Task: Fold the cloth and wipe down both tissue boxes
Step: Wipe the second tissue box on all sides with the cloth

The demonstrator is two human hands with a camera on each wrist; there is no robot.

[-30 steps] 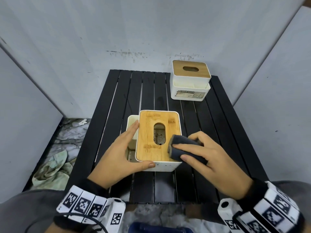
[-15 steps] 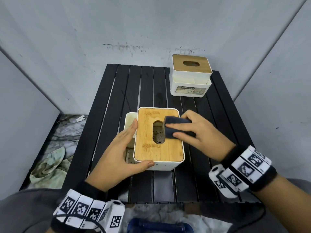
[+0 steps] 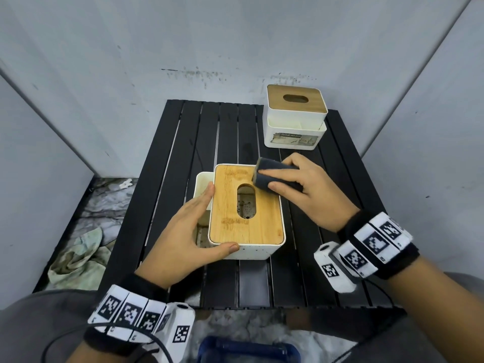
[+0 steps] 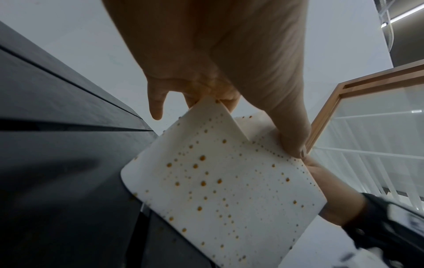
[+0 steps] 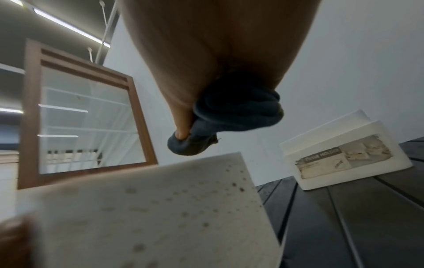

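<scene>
The near tissue box [image 3: 246, 205] is white with brown spots on its walls and a bamboo lid with an oval slot. It stands mid-table. My right hand [image 3: 269, 180] grips a folded dark grey cloth [image 3: 272, 166] and holds it on the lid's far right corner. My left hand [image 3: 201, 221] braces the box, with straight fingers along its left side and the thumb [image 4: 293, 141] against the spotted front wall [image 4: 218, 181]. The second tissue box [image 3: 296, 121], also white with a bamboo lid, stands at the table's far right. The right wrist view shows the cloth [image 5: 236, 112] bunched under the fingers.
The black slatted table [image 3: 167, 179] is hemmed in by grey walls at the back and on both sides. A crumpled greenish rag [image 3: 78, 255] lies on the marble floor to the left. A blue object [image 3: 246, 352] sits below the table's near edge.
My right hand has slid the cloth from the lid's near right edge to its far right corner. The left hand has kept its place on the box.
</scene>
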